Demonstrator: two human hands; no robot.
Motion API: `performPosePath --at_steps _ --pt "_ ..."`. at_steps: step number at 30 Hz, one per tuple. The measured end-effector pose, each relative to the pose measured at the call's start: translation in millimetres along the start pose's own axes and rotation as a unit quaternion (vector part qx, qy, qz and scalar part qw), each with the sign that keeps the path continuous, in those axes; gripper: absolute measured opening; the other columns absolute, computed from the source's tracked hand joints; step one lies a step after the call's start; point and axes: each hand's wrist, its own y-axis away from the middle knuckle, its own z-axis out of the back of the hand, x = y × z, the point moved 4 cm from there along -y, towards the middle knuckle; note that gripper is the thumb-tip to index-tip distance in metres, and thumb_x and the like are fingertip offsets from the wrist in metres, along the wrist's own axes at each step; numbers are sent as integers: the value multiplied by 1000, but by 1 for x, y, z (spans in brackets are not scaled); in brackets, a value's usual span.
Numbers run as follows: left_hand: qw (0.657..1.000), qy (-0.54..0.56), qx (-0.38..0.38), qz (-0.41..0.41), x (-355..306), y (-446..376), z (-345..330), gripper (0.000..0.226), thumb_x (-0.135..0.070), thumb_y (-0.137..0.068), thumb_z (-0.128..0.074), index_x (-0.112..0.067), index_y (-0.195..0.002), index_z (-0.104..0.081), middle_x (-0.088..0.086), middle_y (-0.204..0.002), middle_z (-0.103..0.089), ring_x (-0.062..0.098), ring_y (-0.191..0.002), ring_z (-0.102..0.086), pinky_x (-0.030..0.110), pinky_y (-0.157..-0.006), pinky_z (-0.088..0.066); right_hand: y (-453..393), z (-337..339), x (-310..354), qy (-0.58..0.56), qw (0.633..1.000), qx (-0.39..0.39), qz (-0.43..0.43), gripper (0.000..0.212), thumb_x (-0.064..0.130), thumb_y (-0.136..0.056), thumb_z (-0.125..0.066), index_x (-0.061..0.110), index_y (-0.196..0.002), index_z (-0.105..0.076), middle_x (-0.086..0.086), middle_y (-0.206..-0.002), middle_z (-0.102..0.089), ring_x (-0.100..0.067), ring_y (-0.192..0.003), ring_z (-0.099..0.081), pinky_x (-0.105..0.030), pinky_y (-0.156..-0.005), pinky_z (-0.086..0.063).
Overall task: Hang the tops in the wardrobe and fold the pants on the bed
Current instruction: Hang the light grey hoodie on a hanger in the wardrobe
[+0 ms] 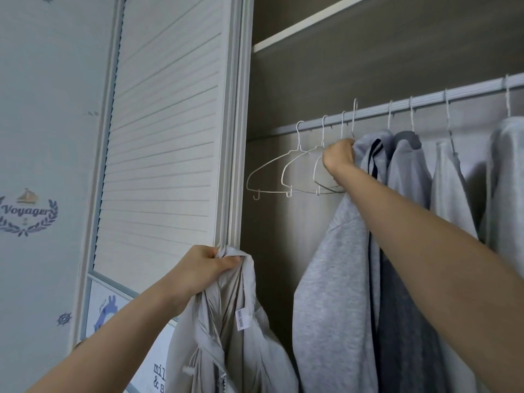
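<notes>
Fingers [226, 260] around white-tagged grey top [226, 336]

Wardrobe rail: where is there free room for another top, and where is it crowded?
Free: the rail left of the empty hangers, toward the louvred door. Crowded: right of the right hand, where grey tops hang close together.

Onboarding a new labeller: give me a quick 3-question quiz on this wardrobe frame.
1. True or false: the left hand holds a light grey zip top bunched below the rail.
2. How many empty wire hangers show left of the right hand? A) one B) three C) six
3. Fill in: the right hand's grip is at the neck of a grey ____ at the rail.

Key: 1 true; 2 B; 3 hoodie.
</notes>
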Motion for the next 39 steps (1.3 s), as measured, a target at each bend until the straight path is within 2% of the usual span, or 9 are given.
performPosePath --at_steps 7,12,16,18,23,29,32,35,39 --pt "1000 16 12 7 12 11 6 25 -31 -83 -75 -9 -95 -74 9 -88 -76 27 -85 -73 44 -88 -57 21 7 27 19 999 -7 38 44 9 -96 -34 -1 -138 -25 -19 -139 -44 -35 -124 -46 -44 -102 -41" --pt "1000 22 9 3 21 28 14 23 -30 -80 -78 -11 -94 -73 6 -84 -76 23 -79 -74 37 -78 -60 73 25 38 20 991 22 131 41 10 -96 -34 -3 -134 -29 -18 -132 -44 -28 -117 -47 -28 -83 -32" --pt "1000 0 -17 0 36 47 20 21 -28 -82 -76 -11 -94 -72 10 -89 -74 28 -86 -71 43 -83 -58 141 45 42 -62 983 52 164 8 18 -102 -32 12 -106 -28 -11 -97 -51 -21 -84 -49 -15 -62 -36" --pt "1000 -5 -23 2 47 57 21 19 -27 -83 -76 -11 -93 -73 11 -89 -74 29 -87 -71 43 -82 -58 182 59 40 -106 977 72 172 16 25 -104 -32 11 -99 -29 1 -78 -47 -12 -65 -48 -7 -39 -31" --pt "999 -6 -39 32 78 72 25 12 -27 -85 -72 -15 -87 -74 9 -85 -74 30 -86 -70 45 -83 -57 269 92 26 -161 953 152 207 25 31 -104 -31 24 -80 -28 1 -69 -38 -10 -53 -36 -15 -40 -31" --pt "995 16 -52 84 112 88 16 14 -29 -80 -77 -16 -81 -74 5 -78 -74 27 -81 -70 35 -70 -56 334 126 -14 -162 954 197 155 30 38 -103 -30 17 -82 -36 -6 -64 -44 -9 -50 -39 -20 -44 -35" --pt "993 17 -64 101 125 94 13 17 -30 -80 -78 -14 -81 -74 5 -75 -74 24 -75 -70 29 -62 -53 340 150 -41 -237 948 195 84 35 38 -102 -36 16 -75 -41 -1 -54 -42 -9 -46 -39 -25 -46 -34" --pt "989 17 -96 111 135 95 11 16 -28 -83 -75 -14 -77 -70 9 -82 -70 23 -75 -65 30 -65 -51 333 173 -72 -359 910 199 -53 38 36 -101 -42 15 -69 -48 1 -46 -36 -12 -39 -32 -21 -41 -30" --pt "976 3 -148 157 150 91 20 23 -27 -87 -71 -5 -95 -69 11 -83 -64 26 -75 -59 34 -74 -48 338 184 -102 -371 888 249 -113 43 36 -99 -46 17 -62 -55 2 -42 -29 -11 -35 -26 -20 -39 -29"
